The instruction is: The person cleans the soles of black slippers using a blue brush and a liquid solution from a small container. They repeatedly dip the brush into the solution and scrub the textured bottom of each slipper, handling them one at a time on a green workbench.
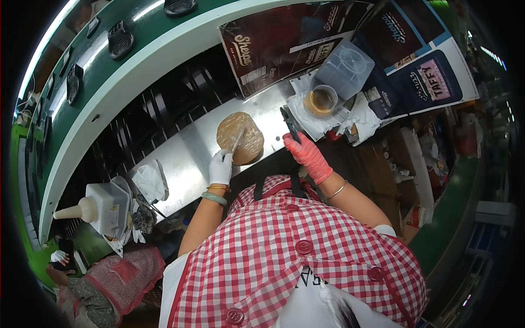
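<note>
My left hand [221, 167], in a white glove, is closed around a thin pale stick-like tool [237, 141]. The tool lies across a round brown pad [251, 146] wrapped in wrinkled clear film, on the metal bench [186, 169]. Whether its tip is a brush is too small to make out. To the right, my right hand [308, 157] wears a pinkish-red glove. Its fingers grip a narrow black piece [289, 123], seen nearly edge-on, which resembles a shoe sole. Just beyond it stands a clear cup [321, 101] holding some yellowish-brown material.
Black shoe soles [120, 40] lie on a green conveyor belt [147, 28] behind a pale curved rim. A translucent container [350, 68] and dark printed cardboard [284, 46] stand at the back right. On the left are a nozzled white bottle [106, 210] and another person [123, 279].
</note>
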A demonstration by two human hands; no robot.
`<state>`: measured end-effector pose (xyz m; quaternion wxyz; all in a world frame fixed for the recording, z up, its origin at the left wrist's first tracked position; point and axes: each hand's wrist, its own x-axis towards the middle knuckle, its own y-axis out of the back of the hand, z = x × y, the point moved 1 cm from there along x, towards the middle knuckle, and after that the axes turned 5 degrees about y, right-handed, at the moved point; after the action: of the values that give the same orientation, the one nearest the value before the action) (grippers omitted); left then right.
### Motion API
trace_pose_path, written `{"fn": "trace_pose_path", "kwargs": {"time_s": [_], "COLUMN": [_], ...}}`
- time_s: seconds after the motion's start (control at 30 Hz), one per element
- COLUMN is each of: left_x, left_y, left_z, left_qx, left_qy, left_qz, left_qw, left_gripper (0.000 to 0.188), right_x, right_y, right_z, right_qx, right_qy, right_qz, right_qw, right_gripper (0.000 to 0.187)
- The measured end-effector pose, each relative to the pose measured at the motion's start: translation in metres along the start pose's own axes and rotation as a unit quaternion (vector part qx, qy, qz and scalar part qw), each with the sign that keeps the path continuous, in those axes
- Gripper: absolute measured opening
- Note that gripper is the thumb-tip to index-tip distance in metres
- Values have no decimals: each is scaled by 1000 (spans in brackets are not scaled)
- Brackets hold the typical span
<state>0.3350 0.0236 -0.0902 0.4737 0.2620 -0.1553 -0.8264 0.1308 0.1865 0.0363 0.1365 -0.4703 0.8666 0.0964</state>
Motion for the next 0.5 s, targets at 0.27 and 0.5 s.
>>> {"fn": "trace_pose_path", "kwargs": {"time_s": [0.27, 0.5], "left_x": [-7, -17], "left_y": [-2, 4], "left_z": [17, 20], "left_qx": [158, 198], "left_qy": [-91, -79], "left_qz": [45, 38], "left_qw": [982, 976], "left_gripper": [18, 16], "right_x": [29, 69], "right_y": [-12, -39], "right_z": [41, 64], "right_qx": [-21, -264], "right_qy": [-10, 122], "right_qz": [-12, -74], "right_qw": [1000, 954], "right_gripper": [28, 30]}}
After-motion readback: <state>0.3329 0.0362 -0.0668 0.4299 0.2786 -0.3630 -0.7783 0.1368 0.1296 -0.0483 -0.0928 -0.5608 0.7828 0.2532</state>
